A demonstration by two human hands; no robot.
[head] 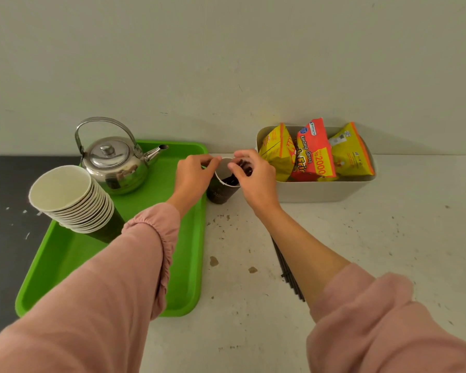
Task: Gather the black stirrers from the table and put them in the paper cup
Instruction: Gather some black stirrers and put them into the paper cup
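A dark brown paper cup (221,193) with a white inside stands on the table between the green tray and the white bin. My left hand (193,175) pinches its rim on the left side. Directly over the cup's mouth, my right hand (253,176) is closed on a bunch of black stirrers (244,165), their lower ends inside the cup. More black stirrers (288,270) lie in a row on the table, mostly hidden under my right forearm.
A green tray (186,265) on the left holds a steel kettle (113,160) and a stack of paper cups (70,197). A white bin (320,191) with snack packets (314,152) stands at the right, against the wall. The tabletop is stained.
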